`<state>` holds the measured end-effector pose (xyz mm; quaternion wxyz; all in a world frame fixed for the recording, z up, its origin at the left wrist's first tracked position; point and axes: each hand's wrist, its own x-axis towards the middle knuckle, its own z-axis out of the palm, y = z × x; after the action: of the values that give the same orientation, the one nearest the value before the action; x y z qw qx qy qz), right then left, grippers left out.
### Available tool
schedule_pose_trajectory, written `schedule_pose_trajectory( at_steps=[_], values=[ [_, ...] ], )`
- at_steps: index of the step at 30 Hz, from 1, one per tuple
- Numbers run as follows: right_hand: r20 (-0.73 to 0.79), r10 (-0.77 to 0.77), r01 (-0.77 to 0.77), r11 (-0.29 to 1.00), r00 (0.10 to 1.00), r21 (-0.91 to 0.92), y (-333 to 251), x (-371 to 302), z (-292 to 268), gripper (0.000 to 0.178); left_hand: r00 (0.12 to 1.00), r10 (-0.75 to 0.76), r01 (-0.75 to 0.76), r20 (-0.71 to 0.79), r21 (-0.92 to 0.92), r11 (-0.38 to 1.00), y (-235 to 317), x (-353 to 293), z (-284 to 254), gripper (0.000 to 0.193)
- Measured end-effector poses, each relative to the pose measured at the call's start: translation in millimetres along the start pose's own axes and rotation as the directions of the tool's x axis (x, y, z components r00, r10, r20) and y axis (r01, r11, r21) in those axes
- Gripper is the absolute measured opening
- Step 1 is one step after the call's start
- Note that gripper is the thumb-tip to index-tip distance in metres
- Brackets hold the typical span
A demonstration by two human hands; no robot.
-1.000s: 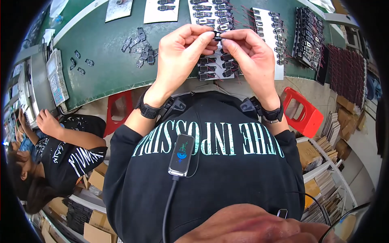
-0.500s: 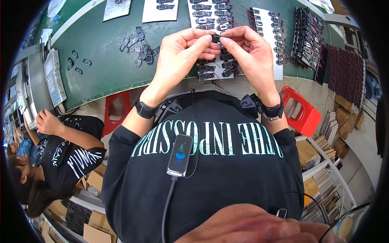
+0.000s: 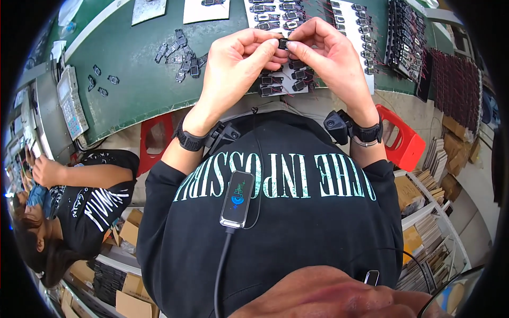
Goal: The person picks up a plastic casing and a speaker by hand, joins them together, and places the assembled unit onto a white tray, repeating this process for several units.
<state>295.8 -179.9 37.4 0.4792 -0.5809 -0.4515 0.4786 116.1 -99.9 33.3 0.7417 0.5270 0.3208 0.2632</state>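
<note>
A small black rectangular part (image 3: 283, 44) is held up between my two hands over the near edge of the green table. My left hand (image 3: 233, 66) pinches its left side between thumb and fingers. On the other side, the thumb and forefinger of my right hand (image 3: 331, 58) close on it. Fingertips hide much of the part. Beneath the hands lies a white board (image 3: 287, 84) bearing columns of small black modules with thin red wires. To the left, a loose heap of similar black modules (image 3: 194, 67) rests on the tabletop.
Another white board (image 3: 347, 26) of wired modules lies to the right, beside a dark rack (image 3: 403, 45) packed with more. A keypad device (image 3: 71, 100) stands at the table's left end. Red stools (image 3: 405, 146) flank me. A co-worker (image 3: 79, 196) sits on the left.
Both my hands have shifted slightly up in the picture, still holding the black part. My right wrist has swung a little outward. The co-worker's hand has moved down and left.
</note>
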Motion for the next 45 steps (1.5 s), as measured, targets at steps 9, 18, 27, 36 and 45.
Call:
schedule_pose_trajectory(
  at_steps=[9,18,27,36,45],
  values=[
    [-0.090,-0.125,0.078,0.908,0.988,-0.411,-15,-13,26,0.017,0.886,0.462,-0.334,-0.036,0.641,0.691,-12,-11,11,0.015],
    [-0.349,0.004,-0.070,0.982,0.937,-0.175,-19,-66,-15,0.022,0.698,0.715,-0.184,-0.033,0.957,0.224,6,-5,-50,0.018],
    [-0.565,-0.010,-0.272,0.870,0.825,-0.412,31,-130,-84,0.017,0.877,0.434,0.265,-0.208,0.962,-0.073,4,4,-107,0.026],
    [-0.624,-0.025,-0.241,0.910,0.781,-0.338,48,-116,-87,0.016,0.778,0.558,0.016,-0.290,0.896,0.444,2,1,-83,0.020],
    [-0.545,-0.465,-0.204,0.600,0.698,-0.773,37,-112,-68,0.015,0.937,0.214,-0.137,-0.278,0.272,0.952,27,-13,-54,0.026]
  ],
)
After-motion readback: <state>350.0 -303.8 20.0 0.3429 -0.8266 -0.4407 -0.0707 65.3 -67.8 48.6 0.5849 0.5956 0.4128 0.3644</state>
